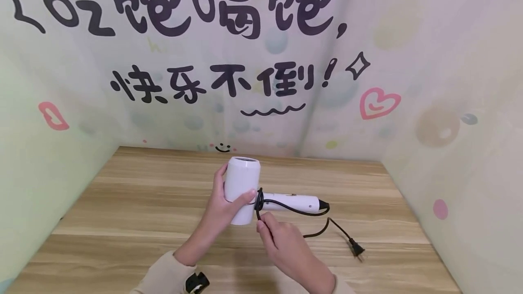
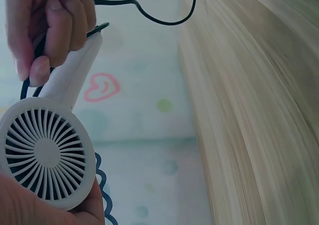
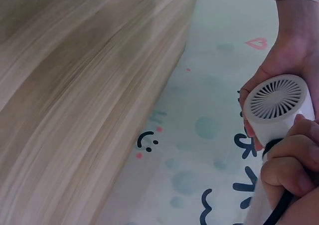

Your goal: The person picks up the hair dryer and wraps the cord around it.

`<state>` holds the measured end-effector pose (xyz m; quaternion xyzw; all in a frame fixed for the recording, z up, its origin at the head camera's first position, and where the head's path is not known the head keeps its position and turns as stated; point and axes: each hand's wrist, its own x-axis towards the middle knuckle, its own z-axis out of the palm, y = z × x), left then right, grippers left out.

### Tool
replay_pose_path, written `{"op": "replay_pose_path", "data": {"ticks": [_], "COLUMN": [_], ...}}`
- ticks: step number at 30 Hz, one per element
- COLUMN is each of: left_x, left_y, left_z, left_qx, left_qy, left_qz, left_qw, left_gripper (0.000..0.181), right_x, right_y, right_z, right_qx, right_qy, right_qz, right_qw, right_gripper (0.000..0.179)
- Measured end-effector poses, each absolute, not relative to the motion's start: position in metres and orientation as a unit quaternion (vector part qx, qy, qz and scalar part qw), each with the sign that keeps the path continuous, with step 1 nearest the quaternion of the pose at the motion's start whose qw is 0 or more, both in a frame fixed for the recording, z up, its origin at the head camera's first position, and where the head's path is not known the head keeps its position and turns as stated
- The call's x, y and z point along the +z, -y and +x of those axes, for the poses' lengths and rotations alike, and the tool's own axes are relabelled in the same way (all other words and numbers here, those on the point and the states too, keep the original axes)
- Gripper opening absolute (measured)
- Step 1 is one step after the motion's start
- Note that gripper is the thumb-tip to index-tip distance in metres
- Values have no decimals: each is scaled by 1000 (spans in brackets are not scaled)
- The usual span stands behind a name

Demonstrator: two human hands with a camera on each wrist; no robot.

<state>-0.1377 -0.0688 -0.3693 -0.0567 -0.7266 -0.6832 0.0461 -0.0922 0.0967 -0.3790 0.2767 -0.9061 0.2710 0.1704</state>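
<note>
A white hair dryer (image 1: 242, 180) is held above the wooden table, its handle (image 1: 286, 201) pointing right. My left hand (image 1: 220, 208) grips the barrel, the thumb across its front. Black power cord (image 1: 259, 199) is wound around the handle where it joins the barrel. Just below that winding my right hand (image 1: 290, 246) pinches the cord between thumb and curled fingers. In the left wrist view the dryer's round vented end (image 2: 47, 153) shows its grille. The two-pin plug (image 1: 357, 248) hangs at the cord's free end, right of my right hand.
The wood-grain table (image 1: 155, 194) spreads under both hands. Behind it stands a pale printed wall (image 1: 261, 130) with black writing and hearts, and similar walls rise at both sides. A black watch or band (image 1: 197, 282) sits at my left sleeve.
</note>
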Motion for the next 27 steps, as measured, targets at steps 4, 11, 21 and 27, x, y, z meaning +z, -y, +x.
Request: {"op": "replay_pose_path", "data": {"ticks": [4,11,21,27], "left_x": [-367,-363,-360,-358], "left_y": [68,69,69,68], "left_z": [-137,-136,-135,-133], "left_qx": [-695,-708,-726,-742], "left_qy": [716,706,687,670], "left_qz": [-52,-31,-7,-13], "left_qw": [35,20,10,5], "left_gripper": [79,79,77,74], "right_x": [-382,-388,-398,-406], "right_y": [-99,-102,-106,-113], "right_z": [-97,-105,-119,-129], "right_qx": [257,221,241,283], "right_qy": [903,892,858,840], "right_qz": [294,326,335,351], "right_qw": [179,223,307,301], "right_gripper": [14,9,12,23]}}
